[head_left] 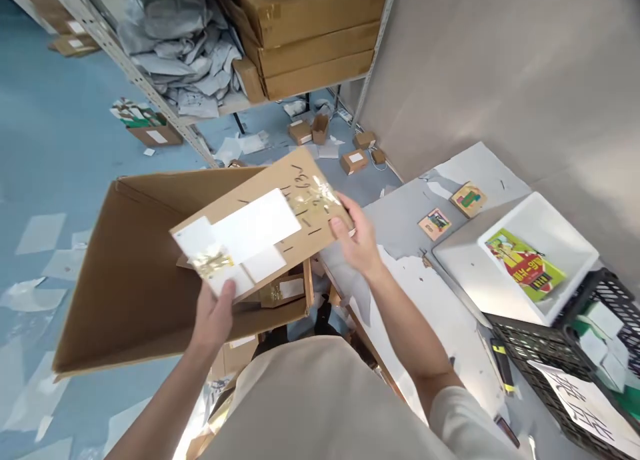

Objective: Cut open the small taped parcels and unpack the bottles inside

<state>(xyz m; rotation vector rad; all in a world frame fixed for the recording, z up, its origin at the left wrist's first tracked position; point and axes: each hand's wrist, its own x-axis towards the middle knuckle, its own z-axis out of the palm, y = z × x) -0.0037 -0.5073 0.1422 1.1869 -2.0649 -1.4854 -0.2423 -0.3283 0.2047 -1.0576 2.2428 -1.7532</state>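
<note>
Between my two hands is a flat cardboard box [273, 193] with white labels, shiny clear tape and black pen marks on its upper face. My left hand [213, 317] grips its near left end, thumb on top. At the right end, my right hand [357, 237] holds the edge with the thumb on the face and the fingers partly hidden behind. The flat box is tilted above a large open carton [135, 273]. Inside that carton, a smaller taped box [283, 291] shows under the flat box's near edge.
A metal shelf [145, 80] holds grey plastic parcels and long cardboard boxes [320, 47]. On the table [425, 307] to the right are a white bin [565, 230], two small picture boxes, a cutter [501, 365] and a black crate [530, 353]. Papers and small boxes litter the blue floor.
</note>
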